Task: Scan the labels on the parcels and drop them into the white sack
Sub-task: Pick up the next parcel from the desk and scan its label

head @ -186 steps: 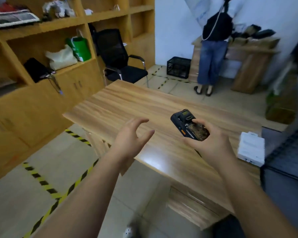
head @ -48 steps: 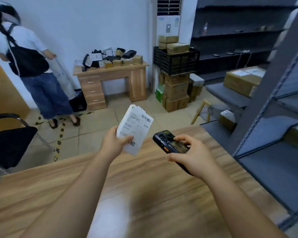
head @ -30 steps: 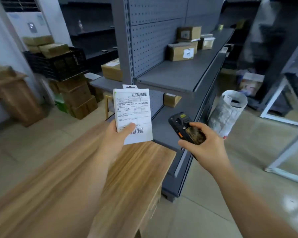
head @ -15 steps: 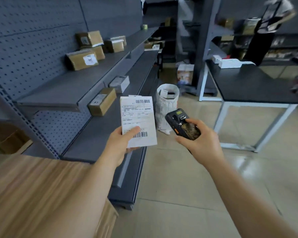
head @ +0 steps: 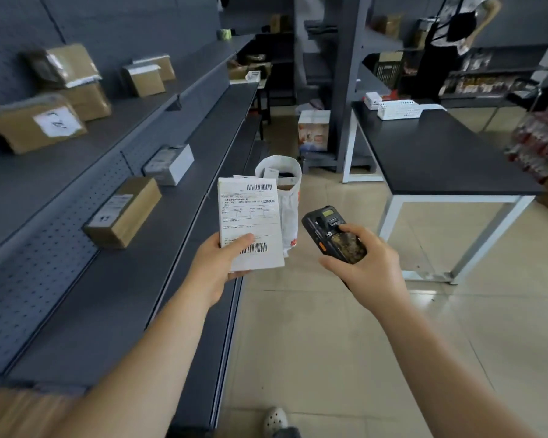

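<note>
Parcel (head: 250,226) is a flat white packet, label face up toward you, gripped by your left hand (head: 217,267) with the thumb across the lower barcode and fingers curled behind. Your right hand (head: 358,260) is wrapped around the handheld scanner (head: 332,233), thumb on its upper face, scan end pointing forward, beside the parcel and not clearly aimed at the label. Can't tell from the screen whether this one has registered a read, so I'd treat the scan as pending.

White sack (head: 282,197) stands open on the floor just past the parcel, near the end of the grey shelf unit (head: 114,279). Something is already inside it, what exactly is hard to make out, so some parcels look done.

Left to do, as I judge it: confirm the scan, step closer, drop this parcel in the sack. Then more stock: brown cartons (head: 124,211) on the middle shelf and several on the upper one (head: 35,124), if those count as part of the batch. Black tabletop (head: 434,156) to your right holds only a white basket (head: 399,109) and a small printer-like box; no parcels visible there.
</note>
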